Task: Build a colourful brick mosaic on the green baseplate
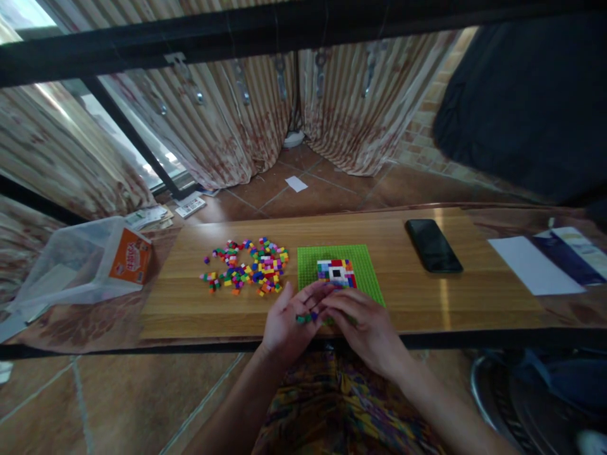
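My left hand [290, 322] is palm up and cupped, with a few small building bricks [306, 318], green and purple, lying in it. Just beside it, my right hand [365, 322] has its thumb and fingers pinched together over the left fingertips. Whatever is in that pinch is too small or hidden to make out. Both hands are over the near edge of a green studded baseplate [367, 262]. On the plate stands a block of multicoloured bricks [336, 270] with a white ring around a black centre; the fingers hide its near side.
Loose coloured bricks [258, 268] are spread on the wooden board [199, 319] left of the plate. A black phone [433, 245] lies to the right. A clear plastic bin [80, 262] with an orange label is at far left; white paper [535, 265] is at far right.
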Tool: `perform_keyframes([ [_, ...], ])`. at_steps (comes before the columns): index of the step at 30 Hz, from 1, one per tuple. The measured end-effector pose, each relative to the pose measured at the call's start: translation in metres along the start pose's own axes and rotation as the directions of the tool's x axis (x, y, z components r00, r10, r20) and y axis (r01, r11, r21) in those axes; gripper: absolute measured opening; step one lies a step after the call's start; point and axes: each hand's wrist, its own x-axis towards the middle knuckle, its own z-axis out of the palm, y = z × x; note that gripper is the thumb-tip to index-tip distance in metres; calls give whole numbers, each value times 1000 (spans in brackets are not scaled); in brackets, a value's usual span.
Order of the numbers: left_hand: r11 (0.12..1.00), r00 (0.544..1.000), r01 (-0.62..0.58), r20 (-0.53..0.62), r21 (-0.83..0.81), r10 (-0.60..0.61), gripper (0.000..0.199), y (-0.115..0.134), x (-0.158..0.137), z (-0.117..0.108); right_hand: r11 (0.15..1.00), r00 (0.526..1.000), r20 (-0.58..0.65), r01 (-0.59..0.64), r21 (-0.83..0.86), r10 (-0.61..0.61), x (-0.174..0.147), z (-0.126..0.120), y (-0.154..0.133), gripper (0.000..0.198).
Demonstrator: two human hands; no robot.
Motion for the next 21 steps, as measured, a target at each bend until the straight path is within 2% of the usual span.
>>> perform_keyframes([
  [3,999,997,34,65,-6,-34,60,-2,0,2,997,996,90,29,-67,-22,-4,7,-5,19],
  [6,999,993,40,108,-1,-40,62,-3,-1,2,990,992,122,39,-134,-23,-5,11,-4,19],
  [13,999,996,34,81,-3,-33,62,-5,-2,5,992,992,122,-7,-129,23,-5,14,-10,14],
  [15,1000,999,10,44,0,-10,59,-4,-1,5,996,995,93,-34,-79,41,-4,9,-10,14],
  [18,999,998,-48,-38,5,49,52,-1,-2,2,993,993,-33,-112,-22,111,-2,-4,0,14],
  [21,997,989,-77,-123,19,79,45,4,-2,-6,973,959,-179,-227,-24,220,1,-19,21,14],
])
